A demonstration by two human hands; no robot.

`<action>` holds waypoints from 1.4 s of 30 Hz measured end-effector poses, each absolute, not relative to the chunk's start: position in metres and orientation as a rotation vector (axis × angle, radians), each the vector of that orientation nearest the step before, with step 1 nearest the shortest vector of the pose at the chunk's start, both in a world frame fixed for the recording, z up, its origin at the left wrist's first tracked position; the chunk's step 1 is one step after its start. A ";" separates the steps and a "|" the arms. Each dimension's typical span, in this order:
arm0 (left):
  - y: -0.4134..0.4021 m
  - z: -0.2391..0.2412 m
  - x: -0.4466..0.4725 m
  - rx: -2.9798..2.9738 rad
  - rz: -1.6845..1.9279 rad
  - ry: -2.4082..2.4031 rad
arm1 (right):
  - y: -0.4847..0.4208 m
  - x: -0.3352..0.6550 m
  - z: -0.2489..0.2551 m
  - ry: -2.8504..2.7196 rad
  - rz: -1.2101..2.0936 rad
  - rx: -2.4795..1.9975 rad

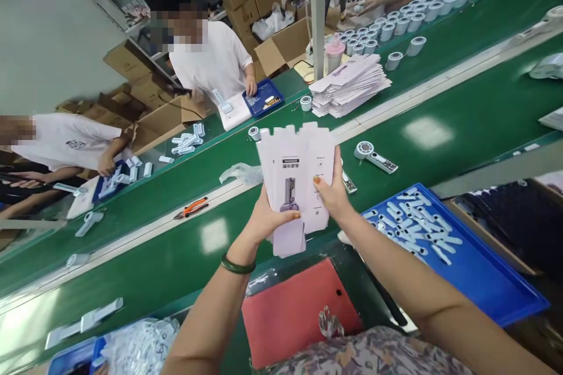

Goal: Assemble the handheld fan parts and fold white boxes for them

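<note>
Green counter (176,266) ran across the workroom. Above its near edge, printed flat cartons (292,170) were grasped at opposite sides by the left hand (266,217) and right hand (336,194). Evening the stack was judged the step in hand; the next move appeared to call for balanced pressure. Below lay a red folder (290,310); rightward, pale parts (413,220) occupied the far end of a blue tray (492,281).

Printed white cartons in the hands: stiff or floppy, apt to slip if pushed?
The printed white cartons look fairly stiff as a bundle: they show no obvious sag between left hand and right hand. They'd probably slide over one another if pushed, since their edges already sit staggered. Likely light too, judging by their thin, flat look.
</note>
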State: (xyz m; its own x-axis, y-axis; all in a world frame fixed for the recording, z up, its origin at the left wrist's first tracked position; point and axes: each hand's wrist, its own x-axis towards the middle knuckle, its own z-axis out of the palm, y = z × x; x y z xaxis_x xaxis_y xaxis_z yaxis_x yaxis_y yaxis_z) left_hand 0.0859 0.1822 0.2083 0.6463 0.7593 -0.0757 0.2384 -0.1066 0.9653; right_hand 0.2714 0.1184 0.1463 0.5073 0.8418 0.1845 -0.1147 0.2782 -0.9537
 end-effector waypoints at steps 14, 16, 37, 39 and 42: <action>0.169 0.175 0.019 2.548 -0.625 1.421 | 0.065 0.200 0.039 -0.836 0.880 -1.479; 0.170 0.163 0.016 2.535 -0.606 1.476 | 0.076 0.193 0.037 -0.902 0.904 -1.465; 0.169 0.153 0.021 2.392 -0.492 1.454 | 0.158 0.217 0.032 -1.002 1.136 -1.343; 0.166 0.152 0.022 2.399 -0.498 1.489 | 0.155 0.223 0.032 -1.009 1.122 -1.368; 0.159 0.147 0.025 2.353 -0.507 1.546 | 0.155 0.225 0.033 -1.014 1.109 -1.399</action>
State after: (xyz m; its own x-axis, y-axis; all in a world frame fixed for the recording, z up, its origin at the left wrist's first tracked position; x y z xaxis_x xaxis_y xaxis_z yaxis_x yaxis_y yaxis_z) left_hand 0.0250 0.1590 0.1471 0.3655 0.8226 -0.4356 0.9208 -0.3878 0.0403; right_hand 0.2249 0.1555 0.0330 0.2157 0.9712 -0.1013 0.0146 -0.1069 -0.9942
